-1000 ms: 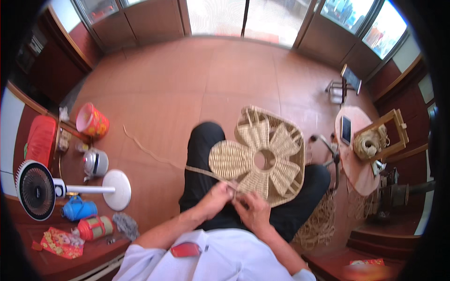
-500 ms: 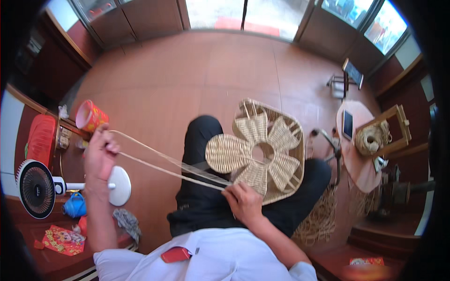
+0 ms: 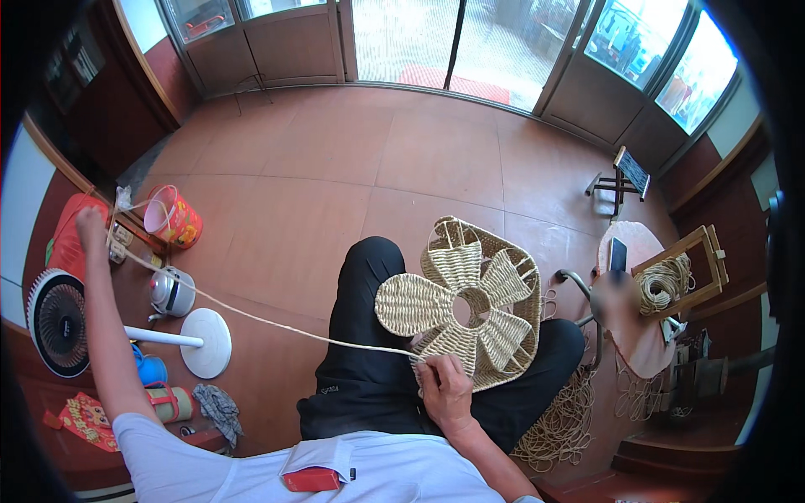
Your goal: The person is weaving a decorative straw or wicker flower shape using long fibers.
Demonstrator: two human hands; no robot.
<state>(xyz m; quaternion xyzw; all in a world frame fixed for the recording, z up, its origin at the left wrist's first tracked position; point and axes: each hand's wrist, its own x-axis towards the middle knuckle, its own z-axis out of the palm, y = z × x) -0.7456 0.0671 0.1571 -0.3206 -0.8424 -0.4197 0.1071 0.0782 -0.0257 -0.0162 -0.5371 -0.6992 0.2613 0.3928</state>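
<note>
A woven straw basket point(image 3: 530, 342) with petal-shaped panels around a round central hole rests on my lap, tilted against my right thigh. One rounded petal point(image 3: 412, 303) points left. From the basket's near lower edge a pale straw cord point(image 3: 277, 323) runs up and left across my left leg. Its far part is gripped in my left hand point(image 3: 90, 228), which is closed, with the arm stretched far out to the left. My right hand point(image 3: 446, 387) is closed at the lower petal, pinching its edge where the cord comes out. The fingertips partly hide that spot.
A red patterned bucket point(image 3: 178, 220), a kettle point(image 3: 173, 290) and a white fan point(image 3: 205, 342) stand at left. On the right, a wooden frame point(image 3: 714, 267) with coiled cord point(image 3: 664, 283) and a phone point(image 3: 618, 254) sit on a stool top. Loose cord point(image 3: 558, 423) lies on the floor below.
My left hand has swung farther out to the left, drawing the cord from a doubled loop into one long strand. The right hand stays at the basket's lower edge. The view has shifted slightly.
</note>
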